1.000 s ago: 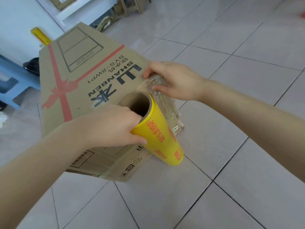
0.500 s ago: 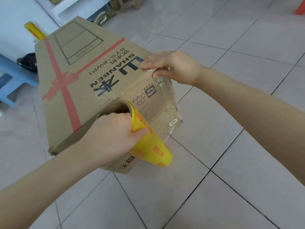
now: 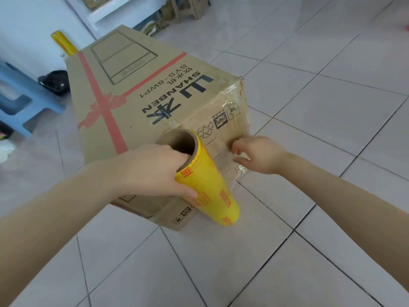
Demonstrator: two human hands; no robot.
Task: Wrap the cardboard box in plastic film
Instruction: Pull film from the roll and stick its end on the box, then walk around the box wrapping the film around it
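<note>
At the far left a blue stool (image 3: pixel 17 96) stands well apart from the work, and a spare yellow roll (image 3: pixel 63 44) pokes up behind the far corner of the cardboard box (image 3: pixel 132 85). The box lies long-side down on the tiled floor (image 3: pixel 309 218), its near end toward the person.

The left hand (image 3: pixel 155 171) grips the film roll (image 3: pixel 212 187) at its top end, fingers hooked inside the cardboard core and thumb clamped on the yellow outside. The roll is tilted against the near end of the box. Clear plastic film (image 3: pixel 228 96) lies wrinkled over the right part of that end face, with a bunched tail at the lower right corner.

The right hand (image 3: pixel 259 155) is at the end face with fingers spread and half bent, holding nothing I can make out. Whether the fingertips actually press the film down is unclear.

Risks, as I judge them:
- So little film is on that a pull from the roll could peel the start off the corner if the right hand is not anchoring it.
- The wrinkles may set into a loose band.
- The one-ended grip could let the roll swing or slip.

Count: one box, two rolls, two hands, one stool.
</note>
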